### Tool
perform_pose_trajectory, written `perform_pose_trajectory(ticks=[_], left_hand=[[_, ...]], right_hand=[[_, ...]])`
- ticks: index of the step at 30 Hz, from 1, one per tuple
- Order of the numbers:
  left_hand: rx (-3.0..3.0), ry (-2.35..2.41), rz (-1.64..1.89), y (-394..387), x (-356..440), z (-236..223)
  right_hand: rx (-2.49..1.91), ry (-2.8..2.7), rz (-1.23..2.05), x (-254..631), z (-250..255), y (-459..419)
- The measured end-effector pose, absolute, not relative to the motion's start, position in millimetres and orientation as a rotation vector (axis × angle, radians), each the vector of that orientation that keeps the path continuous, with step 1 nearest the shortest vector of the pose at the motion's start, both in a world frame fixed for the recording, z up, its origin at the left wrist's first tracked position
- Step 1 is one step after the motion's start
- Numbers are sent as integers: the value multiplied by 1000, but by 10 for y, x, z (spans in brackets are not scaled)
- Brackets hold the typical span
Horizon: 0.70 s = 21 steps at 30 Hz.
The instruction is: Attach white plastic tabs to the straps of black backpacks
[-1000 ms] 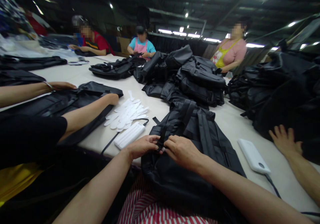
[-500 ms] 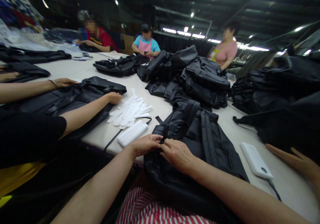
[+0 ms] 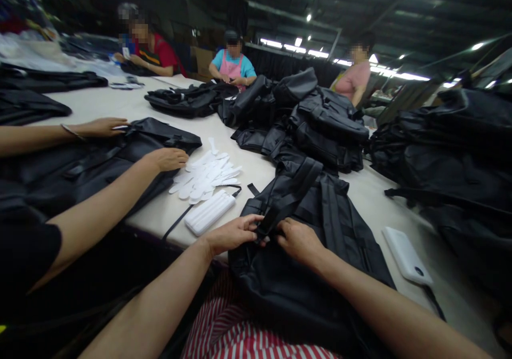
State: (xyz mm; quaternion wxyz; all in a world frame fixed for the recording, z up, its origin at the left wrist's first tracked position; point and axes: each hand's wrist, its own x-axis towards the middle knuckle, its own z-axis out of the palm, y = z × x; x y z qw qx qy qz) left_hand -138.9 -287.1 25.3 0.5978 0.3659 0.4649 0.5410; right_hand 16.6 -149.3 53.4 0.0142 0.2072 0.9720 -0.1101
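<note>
A black backpack (image 3: 304, 279) lies in front of me, partly over my lap and partly on the pale table (image 3: 256, 172), its straps facing up. My left hand (image 3: 236, 233) pinches a black strap (image 3: 276, 215) near the bag's left edge. Close by on the right, my right hand (image 3: 300, 239) has its fingers curled in at the same strap; its fingertips are partly hidden by the strap and bag. To the left of my hands lie a white ribbed power bank (image 3: 210, 213) with a black cable and a pile of white paper tags (image 3: 206, 172).
A co-worker's hands (image 3: 170, 159) rest on another black bag (image 3: 100, 156) at left. Piled black bags (image 3: 316, 119) stand ahead, more bags (image 3: 452, 145) at right. A white device (image 3: 407, 255) with a cable lies on the right. Several people work across the table.
My right hand has moved slightly right, away from my left, and the strap between them now stands raised. The co-worker's hand at far right has left view.
</note>
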Motion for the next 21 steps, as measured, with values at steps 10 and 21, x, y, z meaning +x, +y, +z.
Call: perform_pose_trajectory(ticks=[10,21], left_hand=[[778,1065,1303,-2925,-1368,266],[800,1064,1286,-2948,-1388,264]], right_hand=[[1253,2065,-2171,-18,252,-1096],[641,2329,-2144,-36,641,-839]])
